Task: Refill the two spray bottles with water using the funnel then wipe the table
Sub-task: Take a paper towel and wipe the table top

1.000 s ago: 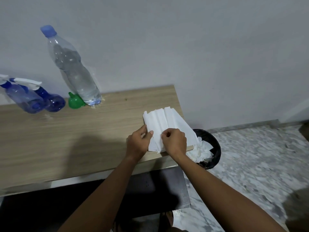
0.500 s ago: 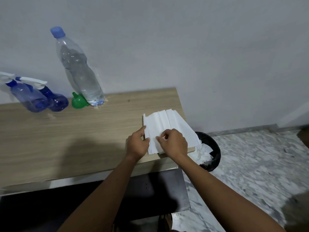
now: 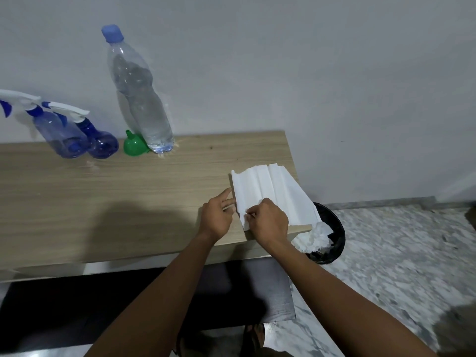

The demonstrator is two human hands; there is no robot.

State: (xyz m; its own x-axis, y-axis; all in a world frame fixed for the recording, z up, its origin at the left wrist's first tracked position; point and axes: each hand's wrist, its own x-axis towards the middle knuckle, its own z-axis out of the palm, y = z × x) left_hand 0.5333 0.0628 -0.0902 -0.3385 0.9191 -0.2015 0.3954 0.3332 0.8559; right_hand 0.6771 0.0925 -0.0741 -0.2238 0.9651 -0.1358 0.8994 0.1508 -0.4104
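Observation:
A stack of white paper tissues point(image 3: 273, 191) lies at the right end of the wooden table point(image 3: 128, 197). My right hand point(image 3: 269, 220) pinches the near edge of the top tissue. My left hand point(image 3: 216, 217) touches the stack's left edge with straight fingers. Two blue spray bottles point(image 3: 59, 135) point(image 3: 100, 143) with white triggers stand at the back left by the wall. A green funnel point(image 3: 134, 144) sits upside down beside a tall clear water bottle point(image 3: 140, 99) with a blue cap.
A black waste bin point(image 3: 332, 235) holding crumpled white tissue stands on the marble floor just past the table's right end. A grey wall runs behind the table. A dark shelf lies under the tabletop.
My right hand's fingers have slid toward the stack's near-left corner and pinch the top tissue. My left hand stays at the stack's left edge.

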